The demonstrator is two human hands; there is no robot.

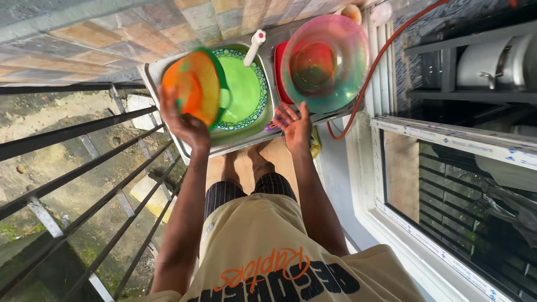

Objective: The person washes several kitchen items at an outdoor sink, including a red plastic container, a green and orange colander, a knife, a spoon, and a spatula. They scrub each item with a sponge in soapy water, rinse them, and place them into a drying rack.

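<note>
My left hand (187, 126) grips an orange ribbed plastic bowl (193, 92), fingers (168, 103) wrapped round its rim, tilted on edge above the steel sink (168, 126). At three o'clock from it a green basin (246, 92) sits in the sink. My right hand (295, 126) hovers with fingers spread, just below a translucent green-and-pink bowl (327, 61) at one o'clock.

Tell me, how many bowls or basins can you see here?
3: an orange bowl in the left hand, a green basin in the sink, a clear pinkish bowl beside it. Others may be hidden.
</note>
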